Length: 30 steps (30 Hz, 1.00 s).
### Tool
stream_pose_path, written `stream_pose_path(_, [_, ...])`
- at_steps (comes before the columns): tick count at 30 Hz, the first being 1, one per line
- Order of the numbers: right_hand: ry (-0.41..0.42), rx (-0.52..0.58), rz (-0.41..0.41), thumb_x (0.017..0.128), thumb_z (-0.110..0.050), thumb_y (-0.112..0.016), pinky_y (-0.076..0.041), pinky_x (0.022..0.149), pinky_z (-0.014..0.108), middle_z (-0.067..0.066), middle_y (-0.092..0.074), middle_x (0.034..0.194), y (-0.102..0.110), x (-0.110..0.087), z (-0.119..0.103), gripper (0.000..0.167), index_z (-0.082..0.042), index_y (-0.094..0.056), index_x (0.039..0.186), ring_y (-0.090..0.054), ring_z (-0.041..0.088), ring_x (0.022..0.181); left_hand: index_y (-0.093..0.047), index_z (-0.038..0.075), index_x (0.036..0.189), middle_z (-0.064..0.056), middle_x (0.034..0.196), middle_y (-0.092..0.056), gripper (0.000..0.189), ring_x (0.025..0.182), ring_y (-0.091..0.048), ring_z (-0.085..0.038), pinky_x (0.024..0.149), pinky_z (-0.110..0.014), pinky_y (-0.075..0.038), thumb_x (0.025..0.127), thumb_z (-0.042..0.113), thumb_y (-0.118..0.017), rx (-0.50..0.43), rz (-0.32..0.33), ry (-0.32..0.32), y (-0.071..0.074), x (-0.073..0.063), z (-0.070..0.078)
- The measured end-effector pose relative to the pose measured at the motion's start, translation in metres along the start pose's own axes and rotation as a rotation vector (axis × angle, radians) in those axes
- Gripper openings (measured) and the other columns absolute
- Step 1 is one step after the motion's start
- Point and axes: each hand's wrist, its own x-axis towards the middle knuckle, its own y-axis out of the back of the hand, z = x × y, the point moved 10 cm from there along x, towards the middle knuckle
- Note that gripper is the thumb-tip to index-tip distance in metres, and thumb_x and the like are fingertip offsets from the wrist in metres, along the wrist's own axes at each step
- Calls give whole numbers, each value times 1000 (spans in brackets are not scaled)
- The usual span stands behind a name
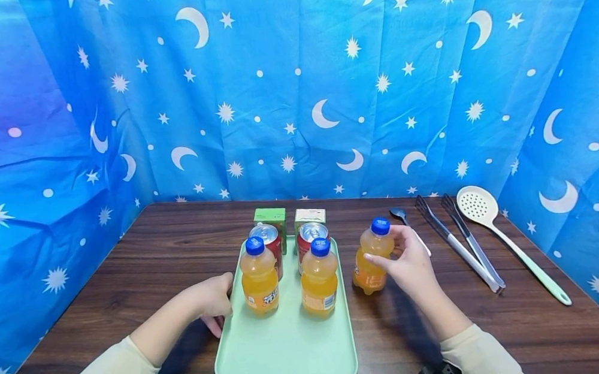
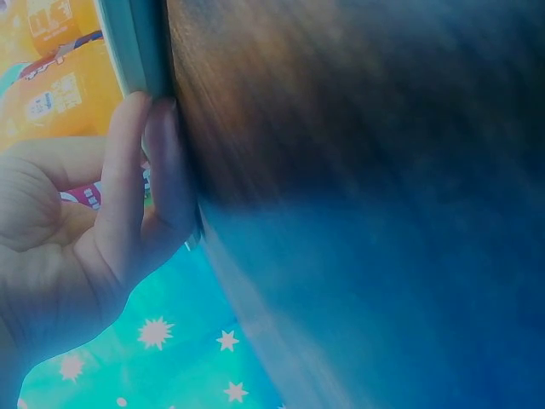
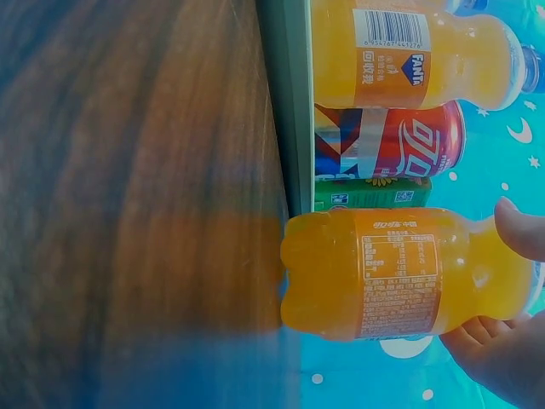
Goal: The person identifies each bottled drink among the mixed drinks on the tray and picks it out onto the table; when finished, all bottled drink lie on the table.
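To the right of the light-green tray (image 1: 285,354), my right hand (image 1: 409,260) grips an orange soda bottle (image 1: 372,264) with a blue cap around its upper part. In the right wrist view that bottle (image 3: 400,273) is upright, its base close to the wooden table. My left hand (image 1: 213,303) holds the left rim of the tray, fingertips (image 2: 132,111) at its edge in the left wrist view. On the tray stand two more orange soda bottles, a left one (image 1: 259,278) and a right one (image 1: 319,281). Behind them are two red soda cans (image 1: 274,246) (image 1: 312,234), partly hidden.
A green carton (image 1: 270,215) and a white-topped carton (image 1: 310,215) stand behind the cans. On the table's right side lie a dark-headed utensil (image 1: 398,212), metal tongs (image 1: 462,249) and a slotted skimmer (image 1: 477,205). A blue star-and-moon curtain (image 1: 278,80) surrounds the table.
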Motion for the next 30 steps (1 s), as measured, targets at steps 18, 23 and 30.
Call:
stream_pose_path(18, [-26, -15, -3, 72, -11, -81, -46, 95, 45, 16, -55, 114, 0, -1, -1, 58, 0, -46, 118, -54, 29, 107, -39, -1, 109, -17, 90, -50, 47, 58, -61, -31, 46, -39, -56, 70, -20, -56, -8, -3, 1, 0, 1, -2])
stream_pose_path(23, [-39, -27, -14, 72, -12, -81, -46, 95, 46, 16, -54, 114, 0, -2, -1, 60, 0, -46, 119, -53, 30, 107, -38, -1, 110, -16, 90, -50, 47, 58, -61, -31, 46, -39, -56, 71, -20, -56, -4, -4, 3, 0, 1, -1])
stream_pose_path(30, [-49, -40, -40, 73, -12, -80, -45, 96, 47, 16, -53, 115, -2, -1, 0, 60, 0, -45, 119, -52, 30, 109, -38, -1, 109, -17, 90, -50, 46, 58, -61, -31, 46, -39, -56, 71, -20, -56, -10, -4, 0, 0, 1, -1])
